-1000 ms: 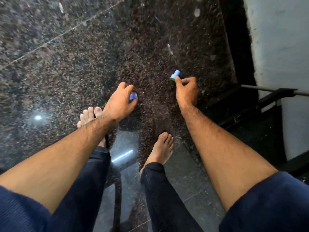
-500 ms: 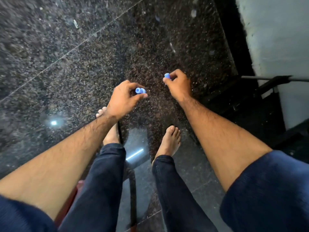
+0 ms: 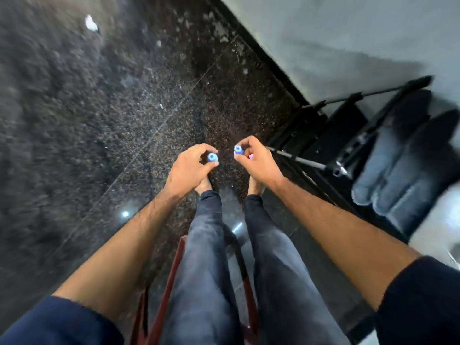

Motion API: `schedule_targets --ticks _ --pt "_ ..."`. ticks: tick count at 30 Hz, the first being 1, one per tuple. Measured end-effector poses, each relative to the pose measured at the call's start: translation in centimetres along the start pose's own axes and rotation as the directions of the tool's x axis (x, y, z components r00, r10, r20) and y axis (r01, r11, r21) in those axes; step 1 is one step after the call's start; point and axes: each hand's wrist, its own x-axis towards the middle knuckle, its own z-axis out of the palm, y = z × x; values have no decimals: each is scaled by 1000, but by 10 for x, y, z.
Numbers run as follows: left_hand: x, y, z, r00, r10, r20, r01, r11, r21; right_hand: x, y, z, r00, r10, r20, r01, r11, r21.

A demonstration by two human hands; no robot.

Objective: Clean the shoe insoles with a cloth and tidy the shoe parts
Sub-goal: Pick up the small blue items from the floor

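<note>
Change: both hands have come up off the floor since a second ago, and the view has swung so that the wall and a dark rack now fill the upper right; I am standing taller over my legs.
Left hand: my left hand (image 3: 189, 168) is curled, thumb and fingers pinching a small blue ring-shaped piece (image 3: 212, 157), its round end with a pale centre turned up toward me.
Right hand: my right hand (image 3: 256, 161) is curled as well, pinching a second small blue piece (image 3: 239, 150); a bit of pink shows just behind my fingers, too small to tell what it is.
Spacing: the two blue pieces are near each other but apart, held level in front of me above my bare feet.
Floor: dark speckled granite floor (image 3: 104, 115) with a thin tile joint running diagonally; a white scrap (image 3: 91, 23) lies toward the far left, and a bright light spot reflects near my left forearm.
Right side: a black metal rack (image 3: 331, 135) stands against the pale wall (image 3: 348, 28), with blue-grey folded fabric (image 3: 398, 168) draped on it, blurred.
Legs: dark jeans (image 3: 206, 257), with a reddish-brown frame (image 3: 171, 277) showing beneath and between my legs.
Sleeves: dark blue, pushed up past both elbows.
Insoles and cloth: I cannot make out either.
</note>
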Motion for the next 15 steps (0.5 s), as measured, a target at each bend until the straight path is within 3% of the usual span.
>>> schedule_targets --ticks 8,12,15 --pt "-81 156 -62 983 149 107 -149 989 0 -173 -88 -90 987 -78 -140 92 991 97" --pt "-107 212 -56 948 275 161 -284 958 40 -244 -89 -124 962 -65 -264 110 981 159" --pt "-122 242 -33 884 424 198 -447 891 85 -290 -73 -139 932 -37 -361 124 967 221"
